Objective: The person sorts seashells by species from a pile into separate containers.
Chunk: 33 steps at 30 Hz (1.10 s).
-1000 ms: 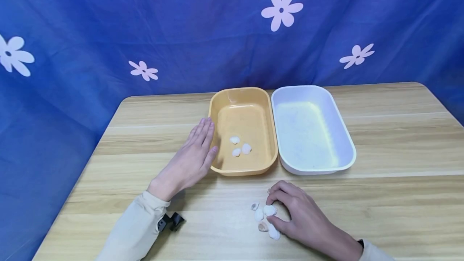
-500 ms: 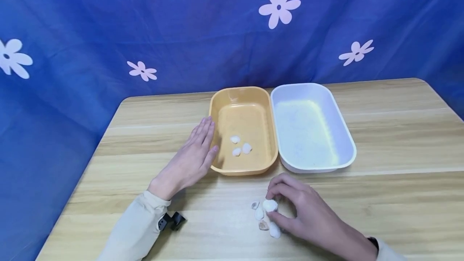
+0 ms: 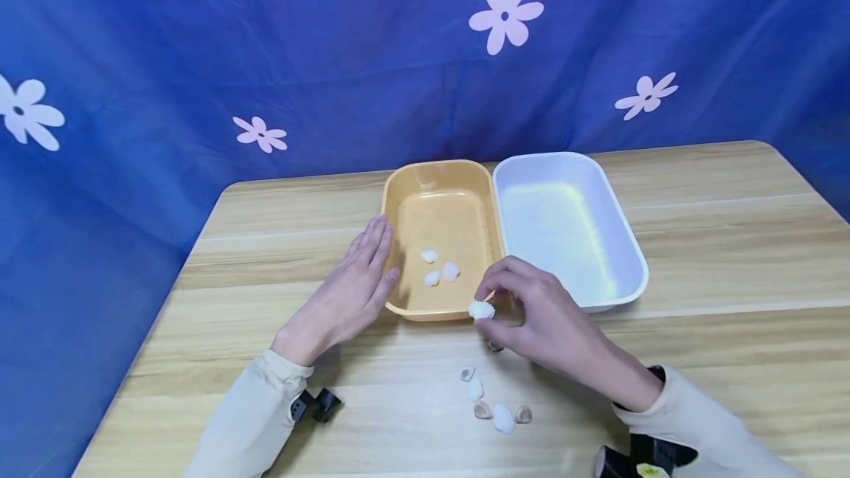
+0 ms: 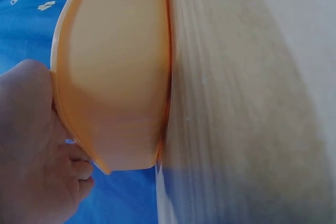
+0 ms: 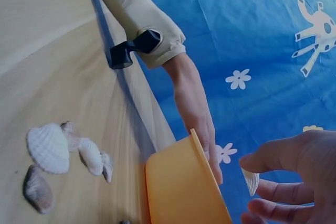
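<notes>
Between thumb and fingers my right hand (image 3: pixel 541 312) pinches a white ribbed seashell (image 3: pixel 481 310), held over the near right corner of the orange tray (image 3: pixel 445 314). In the right wrist view the same seashell (image 5: pixel 251 181) shows edge-on at the fingertips. With fingers straight, my left hand (image 3: pixel 352 282) rests on the tray's left rim; the left wrist view shows the thumb against that rim. Inside the orange tray lie several white shells (image 3: pixel 450 271). On the table below the right hand is a loose group of shells, white (image 3: pixel 503 419) and brownish (image 3: pixel 482 410).
A white tray (image 3: pixel 564 242) stands against the orange tray's right side. Behind the wooden table (image 3: pixel 265 242) hangs a blue curtain (image 3: pixel 372 57) with flower prints. Another small shell (image 3: pixel 495 347) lies just under the right hand. Black wrist cameras (image 3: pixel 317 404) are strapped to both sleeves.
My right hand has lifted the white ribbed seashell from the group on the table and carried it forward to the orange tray's near edge. The left hand has stayed on the rim.
</notes>
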### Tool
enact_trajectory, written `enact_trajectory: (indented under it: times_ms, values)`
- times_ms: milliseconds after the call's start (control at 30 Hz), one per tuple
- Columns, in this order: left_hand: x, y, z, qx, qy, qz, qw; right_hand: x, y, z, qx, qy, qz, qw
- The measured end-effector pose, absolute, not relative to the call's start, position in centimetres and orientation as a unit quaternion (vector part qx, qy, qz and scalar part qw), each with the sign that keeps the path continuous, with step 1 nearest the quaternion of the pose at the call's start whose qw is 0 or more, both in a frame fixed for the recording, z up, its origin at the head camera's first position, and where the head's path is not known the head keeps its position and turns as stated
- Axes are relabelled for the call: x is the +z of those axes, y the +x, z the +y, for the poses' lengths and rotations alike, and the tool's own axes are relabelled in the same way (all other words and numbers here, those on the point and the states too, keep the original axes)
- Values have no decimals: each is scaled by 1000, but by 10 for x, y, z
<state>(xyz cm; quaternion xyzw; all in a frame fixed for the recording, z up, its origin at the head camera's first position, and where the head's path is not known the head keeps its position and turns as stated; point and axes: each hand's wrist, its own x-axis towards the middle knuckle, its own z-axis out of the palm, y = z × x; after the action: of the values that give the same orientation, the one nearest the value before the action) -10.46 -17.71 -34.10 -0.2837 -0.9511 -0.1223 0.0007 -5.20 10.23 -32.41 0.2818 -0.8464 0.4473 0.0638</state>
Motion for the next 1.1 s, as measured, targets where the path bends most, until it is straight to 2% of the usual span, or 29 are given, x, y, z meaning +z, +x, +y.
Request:
enact_trajectory:
  times_ms: [500, 1100]
  values:
    - [-338, -107, -179, -135, -292, -947, -5, -324, -85, 90, 452, 242, -857, 57]
    - [-336, -107, -179, -129, -288, -949, -5, -321, -96, 83, 436, 214, -871, 70]
